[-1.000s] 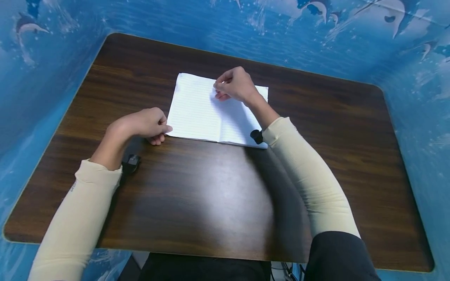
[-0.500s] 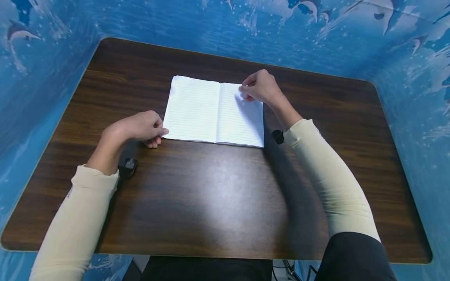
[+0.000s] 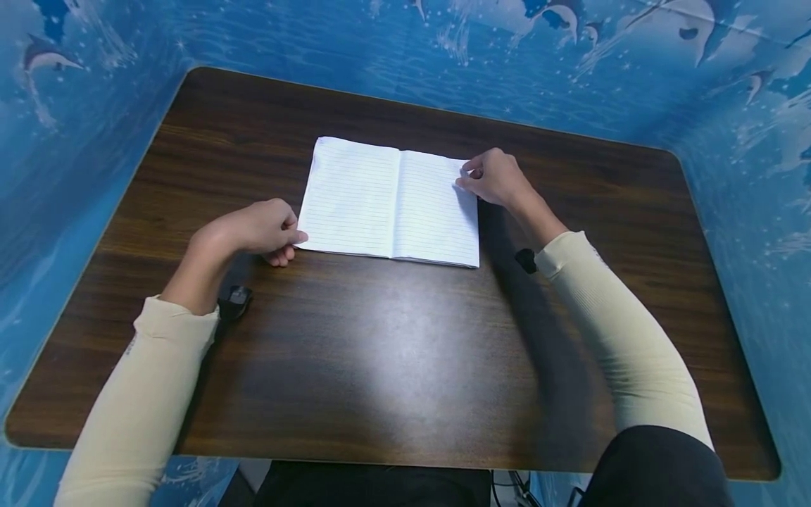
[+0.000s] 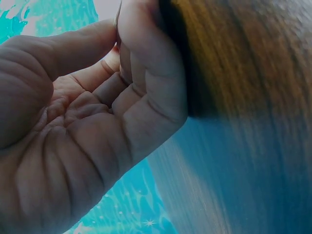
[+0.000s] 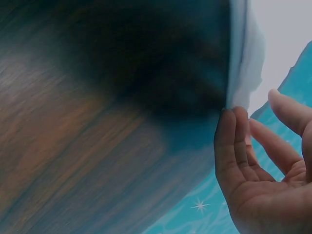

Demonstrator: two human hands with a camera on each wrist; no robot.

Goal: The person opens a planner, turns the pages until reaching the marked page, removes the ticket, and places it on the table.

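An open lined notebook (image 3: 355,201) lies flat on the dark wooden table, both blank ruled pages facing up. At its lower left corner my left hand (image 3: 256,229) pinches the edge between thumb and forefinger; in the left wrist view the thumb (image 4: 87,46) meets the curled forefinger there. My right hand (image 3: 497,179) is at the upper right corner of the notebook. Seen from the right wrist, its fingers (image 5: 226,141) are nearly straight and touch the notebook's edge (image 5: 239,53), while the thumb stands apart from them over the page.
The wooden table (image 3: 393,366) has rounded corners and a light edge trim. Blue curtains (image 3: 380,42) with dolphins and a sea pattern surround it. A black wrist camera (image 3: 235,301) sits below the left wrist. Cables (image 3: 516,486) show under the front edge.
My right hand has moved rightward across the notebook, from near its middle to the upper right corner, and the right page now lies flat. The left hand stays at its corner.
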